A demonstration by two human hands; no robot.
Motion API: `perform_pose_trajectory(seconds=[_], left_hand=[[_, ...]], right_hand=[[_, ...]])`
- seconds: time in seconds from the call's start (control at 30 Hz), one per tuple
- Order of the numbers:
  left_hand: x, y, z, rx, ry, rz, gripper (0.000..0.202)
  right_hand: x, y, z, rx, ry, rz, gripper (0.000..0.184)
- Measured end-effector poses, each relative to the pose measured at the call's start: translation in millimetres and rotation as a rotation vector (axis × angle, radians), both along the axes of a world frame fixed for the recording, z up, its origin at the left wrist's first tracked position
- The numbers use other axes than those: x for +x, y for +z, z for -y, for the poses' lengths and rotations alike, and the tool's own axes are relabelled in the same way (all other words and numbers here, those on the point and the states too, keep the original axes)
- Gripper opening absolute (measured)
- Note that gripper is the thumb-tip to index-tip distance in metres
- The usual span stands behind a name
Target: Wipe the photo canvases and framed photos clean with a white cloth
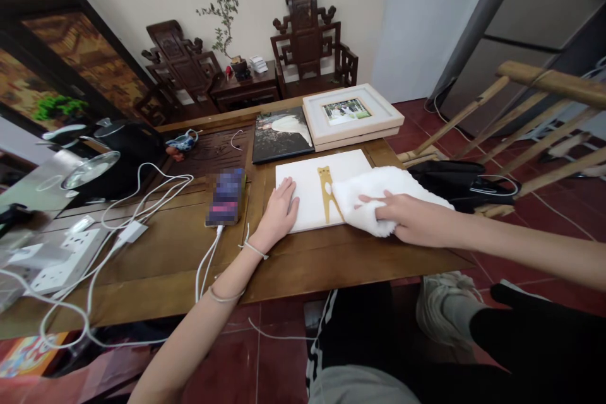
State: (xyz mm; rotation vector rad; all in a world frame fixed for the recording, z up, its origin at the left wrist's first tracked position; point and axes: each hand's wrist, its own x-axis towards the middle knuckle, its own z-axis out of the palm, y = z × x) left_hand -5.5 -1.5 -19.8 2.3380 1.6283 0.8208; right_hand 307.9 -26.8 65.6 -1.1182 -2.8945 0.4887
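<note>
A flat white board or album (303, 177) with a gold cat-shaped figure (326, 192) lies near the front edge of the wooden table. My left hand (279, 211) rests on the board's left edge, its fingers stretched out and nothing in it. A white fluffy cloth (374, 192) covers the board's right part and hangs past its side. My right hand (402, 218) grips this cloth, its fingers bunched into the pile. The board's right edge is hidden under the cloth.
Behind the board lie a dark photo album (283, 134) and a framed photo (353, 112). On the left are a charging phone (226, 197), tangled white cables, a power strip (71, 259) and a black kettle (125, 139). A bamboo chair (478, 117) stands at right, holding a black bag (454, 183).
</note>
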Motion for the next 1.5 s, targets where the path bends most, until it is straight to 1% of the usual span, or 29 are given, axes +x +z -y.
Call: perform_pose_trajectory(seconds=[0.1, 0.17, 0.27, 0.33, 0.4, 0.47, 0.57, 0.67, 0.73, 0.8, 0.87, 0.93, 1.03, 1.1, 1.23, 1.3, 1.4, 1.5], left_hand=[[1, 0.4, 1, 0.003, 0.003, -0.008, 0.044], [1, 0.9, 1, 0.001, 0.004, -0.012, 0.045], [1, 1.0, 1, -0.005, 0.004, -0.013, 0.045], [1, 0.5, 0, -0.002, 0.004, -0.006, 0.045], [1, -0.3, 0, 0.005, 0.004, 0.003, 0.044], [1, -1.0, 0, 0.006, 0.002, 0.011, 0.044], [0, -1.4, -1, -0.005, -0.003, 0.028, 0.046], [-1, -0.5, -3, -0.03, 0.012, 0.088, 0.046], [-1, 1.4, -4, -0.045, 0.037, 0.16, 0.045], [-1, 4.6, -5, -0.044, 0.074, 0.253, 0.047], [-1, 8.7, -4, -0.021, 0.108, 0.348, 0.051], [0, 12.7, -3, 0.004, 0.126, 0.419, 0.053], [1, 17.0, 0, 0.021, 0.126, 0.461, 0.056], [2, 18.5, 1, 0.029, 0.122, 0.458, 0.058], [2, 19.4, 2, 0.015, 0.128, 0.41, 0.06], [3, 18.8, 2, -0.003, 0.122, 0.376, 0.06], [5, 16.2, 1, -0.026, 0.091, 0.314, 0.057], [6, 12.4, -1, -0.066, 0.065, 0.226, 0.049]], right_hand=[[2, 6.0, 9, -0.059, 0.003, 0.02, 0.029], [2, 7.7, 5, -0.077, 0.009, 0.023, 0.027], [2, 7.1, -14, -0.073, 0.044, 0.003, 0.025], [-1, 6.3, -33, -0.043, 0.059, -0.002, 0.024], [-8, 6.4, -55, -0.003, 0.042, 0.001, 0.021], [-20, 7.2, -75, 0.039, -0.019, -0.002, 0.019], [-50, 8.9, -96, 0.109, -0.131, -0.026, 0.021], [-86, 10.9, -104, 0.127, -0.13, 0.005, 0.028], [-108, 11.9, -103, 0.105, -0.102, 0.051, 0.033], [-125, 11.7, -98, 0.089, -0.08, 0.086, 0.039], [-134, 10.1, -89, 0.101, -0.026, 0.108, 0.043], [-137, 7.6, -78, 0.127, 0.077, 0.119, 0.045], [-135, 5.5, -56, 0.122, 0.242, 0.117, 0.044], [-131, 6.3, -39, 0.094, 0.317, 0.106, 0.042], [-119, 11.5, -7, 0.056, 0.41, 0.071, 0.036], [-110, 15.2, 3, 0.024, 0.442, 0.086, 0.031], [-95, 22.2, 6, -0.018, 0.433, 0.168, 0.029], [-86, 29.7, -7, -0.091, 0.327, 0.2, 0.03]])
